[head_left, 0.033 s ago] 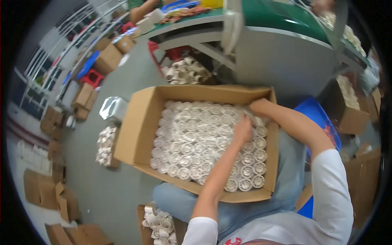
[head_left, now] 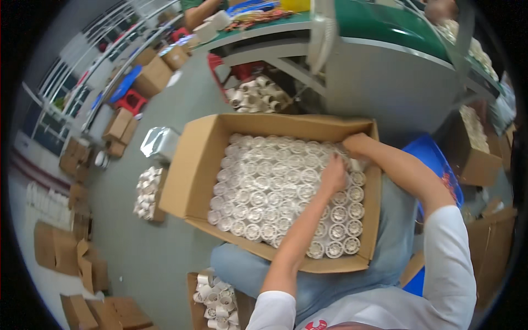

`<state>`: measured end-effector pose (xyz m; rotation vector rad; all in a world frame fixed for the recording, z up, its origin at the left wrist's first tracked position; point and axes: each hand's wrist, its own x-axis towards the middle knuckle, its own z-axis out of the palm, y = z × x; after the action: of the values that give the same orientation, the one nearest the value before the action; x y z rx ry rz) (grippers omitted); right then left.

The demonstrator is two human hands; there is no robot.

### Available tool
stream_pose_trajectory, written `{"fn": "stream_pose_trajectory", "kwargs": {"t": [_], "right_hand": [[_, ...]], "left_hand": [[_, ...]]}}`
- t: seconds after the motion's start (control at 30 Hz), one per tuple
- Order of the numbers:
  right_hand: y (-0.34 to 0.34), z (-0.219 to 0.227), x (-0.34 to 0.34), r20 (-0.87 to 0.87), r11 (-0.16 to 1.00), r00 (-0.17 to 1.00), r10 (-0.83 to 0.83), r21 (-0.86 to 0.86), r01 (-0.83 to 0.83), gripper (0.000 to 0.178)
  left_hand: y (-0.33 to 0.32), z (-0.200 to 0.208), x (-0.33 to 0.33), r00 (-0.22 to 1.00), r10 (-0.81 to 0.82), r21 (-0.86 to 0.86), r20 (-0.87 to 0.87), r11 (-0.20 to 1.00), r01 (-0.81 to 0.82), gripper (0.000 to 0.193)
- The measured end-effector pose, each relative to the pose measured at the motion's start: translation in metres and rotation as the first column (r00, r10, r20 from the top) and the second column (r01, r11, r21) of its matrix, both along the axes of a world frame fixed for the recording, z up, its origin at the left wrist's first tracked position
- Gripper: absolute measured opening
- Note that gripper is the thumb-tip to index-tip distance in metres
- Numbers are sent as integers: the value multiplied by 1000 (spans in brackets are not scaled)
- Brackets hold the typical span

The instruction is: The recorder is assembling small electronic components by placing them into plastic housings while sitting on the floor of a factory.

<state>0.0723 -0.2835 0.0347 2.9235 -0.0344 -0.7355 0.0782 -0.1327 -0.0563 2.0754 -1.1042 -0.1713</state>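
Observation:
An open cardboard box (head_left: 192, 165) rests on my lap, filled with rows of round white plastic parts (head_left: 258, 181), ring-shaped at the top. Clear film seems to cover much of them. My left hand (head_left: 334, 175) is over the right part of the rows, fingers curled closed; what they hold, if anything, is hidden. My right hand (head_left: 357, 146) reaches into the far right corner of the box, beside my left hand. Its fingers point down among the parts and are mostly hidden.
A grey-framed bench with a green top (head_left: 385, 33) stands beyond the box. Smaller boxes of white parts (head_left: 151, 192) sit on the floor at left, with a silver package (head_left: 159, 144) near them. A blue tray (head_left: 426, 159) lies at right. Another person's arm (head_left: 201, 14) shows at the far bench.
The whole view has shifted slightly, with box and surroundings lying a little further right. Both hands stay at the same corner of the box.

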Motion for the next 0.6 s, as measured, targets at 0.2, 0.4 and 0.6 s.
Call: {"fn": "stream_pose_trajectory", "kwargs": {"t": [0.2, 0.4, 0.6], "right_hand": [[1, 21, -9, -5, 983, 987, -159, 96, 159, 32], [-19, 12, -4, 95, 944, 969, -230, 263, 198, 27], [12, 55, -6, 381, 984, 921, -80, 180, 11, 22]], "left_hand": [[-6, 13, -18, 917, 135, -247, -375, 939, -239, 20], [-20, -17, -10, 824, 211, -329, -526, 843, -426, 27], [5, 13, 13, 988, -34, -75, -148, 997, 23, 21]]}}
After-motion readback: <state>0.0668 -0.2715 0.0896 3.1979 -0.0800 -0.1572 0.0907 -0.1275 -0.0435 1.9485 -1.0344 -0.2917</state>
